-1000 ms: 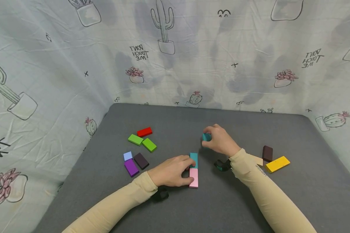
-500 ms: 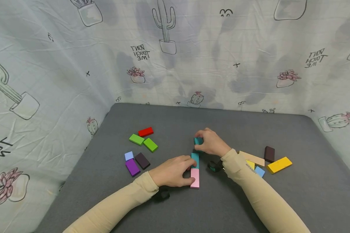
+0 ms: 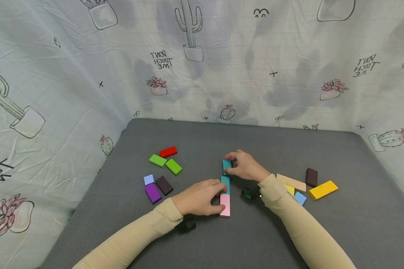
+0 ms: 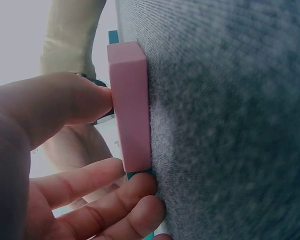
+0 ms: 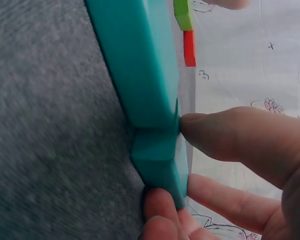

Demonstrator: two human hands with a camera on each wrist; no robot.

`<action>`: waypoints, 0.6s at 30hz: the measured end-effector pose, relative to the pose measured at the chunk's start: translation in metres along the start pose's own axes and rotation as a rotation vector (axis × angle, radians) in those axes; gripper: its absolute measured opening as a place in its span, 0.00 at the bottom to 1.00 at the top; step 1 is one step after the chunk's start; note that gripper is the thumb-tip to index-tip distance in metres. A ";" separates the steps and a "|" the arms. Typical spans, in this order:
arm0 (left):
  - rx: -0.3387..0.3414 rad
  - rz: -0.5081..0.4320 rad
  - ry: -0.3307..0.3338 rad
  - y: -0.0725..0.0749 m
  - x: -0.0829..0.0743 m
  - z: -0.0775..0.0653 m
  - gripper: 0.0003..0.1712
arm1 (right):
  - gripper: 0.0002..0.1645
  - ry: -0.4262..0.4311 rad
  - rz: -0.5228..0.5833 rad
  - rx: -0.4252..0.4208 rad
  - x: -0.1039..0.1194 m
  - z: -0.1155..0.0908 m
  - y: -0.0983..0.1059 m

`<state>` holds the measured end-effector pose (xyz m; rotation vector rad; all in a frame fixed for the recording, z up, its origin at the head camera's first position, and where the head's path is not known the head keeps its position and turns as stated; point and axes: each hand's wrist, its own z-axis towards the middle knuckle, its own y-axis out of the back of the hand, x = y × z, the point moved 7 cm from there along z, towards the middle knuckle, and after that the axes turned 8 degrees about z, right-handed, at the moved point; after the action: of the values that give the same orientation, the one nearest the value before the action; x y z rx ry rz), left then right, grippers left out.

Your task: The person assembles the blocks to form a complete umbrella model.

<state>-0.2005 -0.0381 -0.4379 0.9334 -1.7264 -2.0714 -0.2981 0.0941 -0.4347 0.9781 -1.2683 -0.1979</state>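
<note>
Near the table's middle, a pink block point(image 3: 225, 204) and a teal block point(image 3: 225, 182) lie end to end in a line. My left hand point(image 3: 199, 197) rests over them, thumb on the pink block and fingertips at the teal one. Beyond them, my right hand point(image 3: 247, 166) holds a second teal block point(image 3: 226, 164) at its ends, thumb at the near end. In the right wrist view this far teal block point(image 5: 162, 167) lies flat, its near end at the other block's end and slightly offset sideways. A real gap there is hard to judge.
Left on the grey table point(image 3: 202, 138) lie a red block point(image 3: 168, 151), two green blocks point(image 3: 173, 167), a light blue point(image 3: 149, 180), a purple point(image 3: 153, 192) and a dark block point(image 3: 164, 185). Right are beige point(image 3: 291, 182), brown point(image 3: 311, 177), yellow point(image 3: 323, 190) and blue point(image 3: 300, 198) blocks.
My right hand has brought the teal block leftward and lowered it flat behind the row. My left hand keeps its place on the pink and near teal blocks.
</note>
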 end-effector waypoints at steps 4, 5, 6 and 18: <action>-0.002 0.005 0.001 0.000 0.000 0.000 0.20 | 0.26 -0.009 0.026 -0.013 0.000 0.000 -0.002; -0.002 0.007 0.001 0.000 0.000 0.000 0.20 | 0.26 -0.008 0.031 -0.015 0.000 0.000 -0.002; -0.002 0.008 0.001 0.000 0.000 0.000 0.20 | 0.26 -0.009 0.035 -0.017 0.000 0.000 -0.003; -0.010 0.019 -0.004 0.000 0.000 0.000 0.20 | 0.25 -0.004 0.053 -0.010 -0.004 0.000 -0.006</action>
<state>-0.2005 -0.0386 -0.4377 0.9066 -1.7182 -2.0698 -0.2968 0.0926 -0.4417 0.9348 -1.2939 -0.1649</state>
